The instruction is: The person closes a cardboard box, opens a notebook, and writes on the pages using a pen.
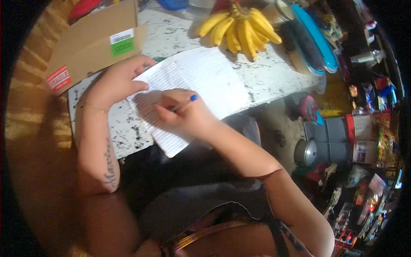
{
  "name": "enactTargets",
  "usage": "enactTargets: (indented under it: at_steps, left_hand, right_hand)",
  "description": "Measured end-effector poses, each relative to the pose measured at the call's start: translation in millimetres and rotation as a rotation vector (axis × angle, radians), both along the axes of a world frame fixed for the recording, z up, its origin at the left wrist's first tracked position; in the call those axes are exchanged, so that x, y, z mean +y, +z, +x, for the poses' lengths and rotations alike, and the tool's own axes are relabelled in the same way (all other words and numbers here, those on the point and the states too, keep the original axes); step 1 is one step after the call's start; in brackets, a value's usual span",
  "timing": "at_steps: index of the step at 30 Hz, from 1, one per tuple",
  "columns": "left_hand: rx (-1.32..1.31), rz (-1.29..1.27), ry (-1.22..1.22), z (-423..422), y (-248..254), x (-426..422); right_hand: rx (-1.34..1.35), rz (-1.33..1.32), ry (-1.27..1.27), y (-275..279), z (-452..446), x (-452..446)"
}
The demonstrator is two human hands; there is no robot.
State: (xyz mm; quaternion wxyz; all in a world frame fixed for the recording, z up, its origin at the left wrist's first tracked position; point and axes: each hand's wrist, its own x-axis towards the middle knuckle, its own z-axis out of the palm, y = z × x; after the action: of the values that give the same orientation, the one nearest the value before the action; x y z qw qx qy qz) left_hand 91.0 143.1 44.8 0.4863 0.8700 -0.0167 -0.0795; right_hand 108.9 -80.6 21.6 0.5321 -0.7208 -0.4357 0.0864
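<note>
An open notebook with lined pages lies slanted on the table, one corner jutting past the near edge. My right hand is closed around a pen with a blue end, over the left-hand page; the pen's tip is hidden by my fingers. At the notebook's left edge rests my left hand, fingers curved and thumb apart from them, the thumb at the page's margin. Whether writing is on the page beneath my right hand is too blurred to read.
A cardboard box with labels stands at the table's left. Beyond the notebook lie a bunch of bananas and a blue-lidded container. The white, chipped table ends at right; a metal pot and cluttered shelves are beyond.
</note>
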Motion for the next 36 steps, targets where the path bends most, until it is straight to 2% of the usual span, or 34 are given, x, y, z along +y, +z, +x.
enactTargets:
  at_steps: [6,9,13,22,25,28,32,33,34,35,36]
  left_hand:
    - [0.032,0.021,-0.026,2,-2,3]
    - [0.031,-0.002,-0.037,3,-3,4]
    - [-0.01,-0.011,-0.056,2,-5,5]
    - [0.032,-0.019,-0.048,4,-5,5]
    - [0.027,-0.043,-0.054,5,-6,5]
    - [0.027,-0.042,-0.05,5,-1,2]
    - [-0.104,0.088,-0.076,4,-9,8]
    - [-0.137,0.101,-0.068,2,-11,13]
    - [-0.187,0.1,-0.092,2,-14,11]
    - [-0.082,0.014,-0.082,1,-7,8]
    - [-0.065,0.012,-0.017,0,-13,7]
  right_hand:
    - [0.173,-0.199,-0.037,3,1,-2]
    - [0.074,-0.126,-0.076,2,3,0]
    - [0.013,-0.208,-0.125,1,0,2]
    - [0.042,-0.159,-0.108,1,1,0]
    - [0.249,-0.266,-0.046,19,2,-3]
    - [0.58,0.085,0.012,-7,13,-8]
    - [0.808,0.321,-0.129,11,21,-14]
    - [0.678,0.237,-0.173,3,28,-19]
    - [0.389,-0.043,-0.315,12,29,-21]
    - [0.642,0.154,-0.224,6,32,-24]
    - [0.313,0.205,-0.23,-6,38,-22]
